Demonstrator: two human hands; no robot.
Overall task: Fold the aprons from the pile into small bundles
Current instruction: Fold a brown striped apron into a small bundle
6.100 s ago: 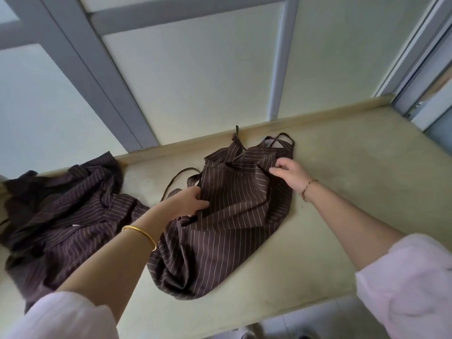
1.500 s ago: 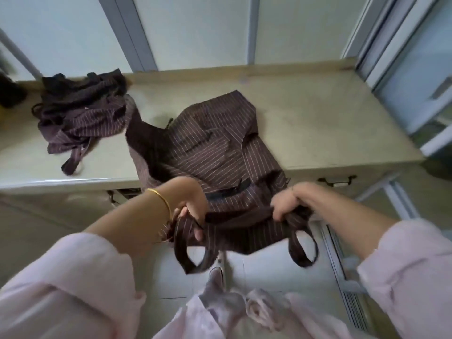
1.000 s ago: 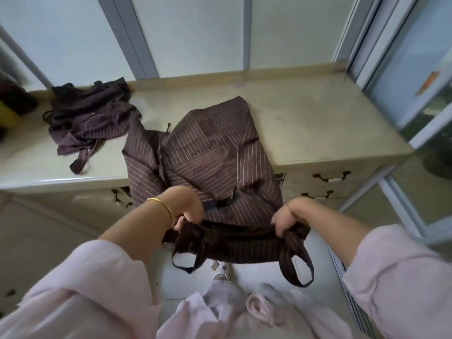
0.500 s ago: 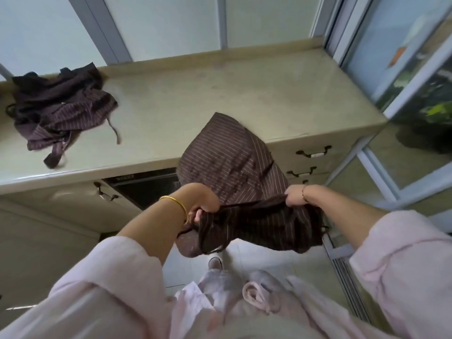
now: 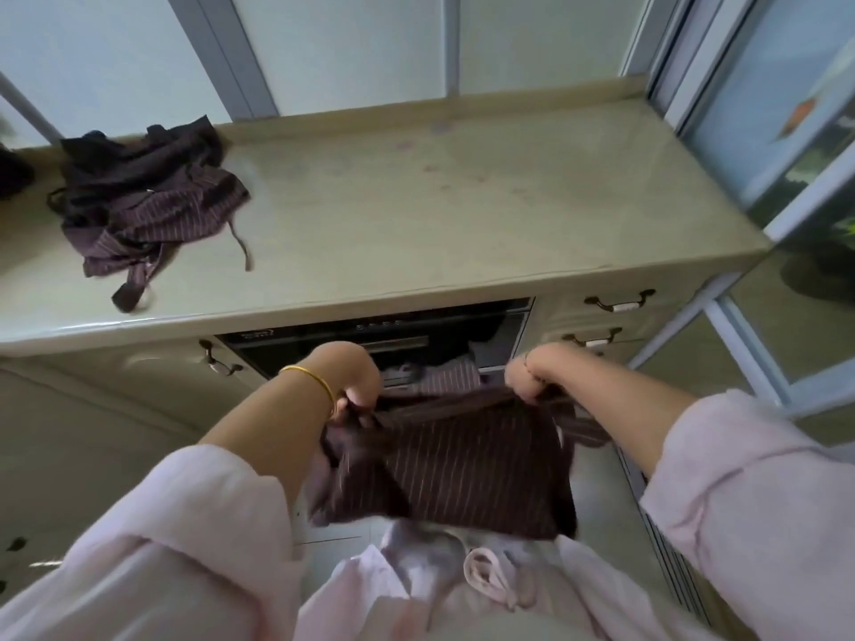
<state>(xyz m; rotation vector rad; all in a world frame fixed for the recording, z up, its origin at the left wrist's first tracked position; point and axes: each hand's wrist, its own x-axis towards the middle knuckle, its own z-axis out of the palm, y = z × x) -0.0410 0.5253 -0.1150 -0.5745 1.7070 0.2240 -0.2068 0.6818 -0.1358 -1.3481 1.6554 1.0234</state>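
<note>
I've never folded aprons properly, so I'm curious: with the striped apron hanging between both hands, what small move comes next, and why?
Probably bring the left hand and right hand together, halving the apron. Each hand grips an upper corner, and the cloth hangs stretched between them, clear of the counter, too wide for a small bundle.

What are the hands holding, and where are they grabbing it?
The striped apron: left hand grips one end of its upper edge, right hand the other.
</note>
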